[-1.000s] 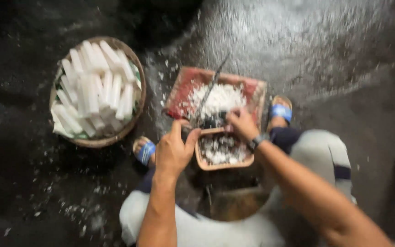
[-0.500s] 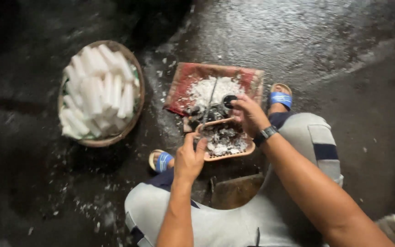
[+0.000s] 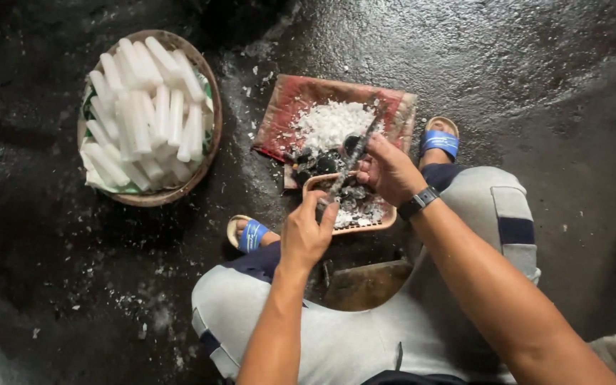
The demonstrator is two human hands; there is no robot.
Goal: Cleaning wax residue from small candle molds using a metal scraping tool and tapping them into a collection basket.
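Note:
My left hand grips the handle of a long thin knife, whose blade slants up to the right over a small orange tray. My right hand, with a dark watch on its wrist, pinches a small dark piece against the blade. White shavings and dark scraps lie in the tray. Behind it is a red mat with a heap of white shavings and a few dark pieces.
A round woven basket full of white peeled sticks stands at the left on the wet dark floor. My grey-trousered knees and blue sandals flank the tray. A low wooden stool is under me.
The view has shifted a little. Both hands stay at the knife over the tray, and the left hand sits slightly lower on the handle.

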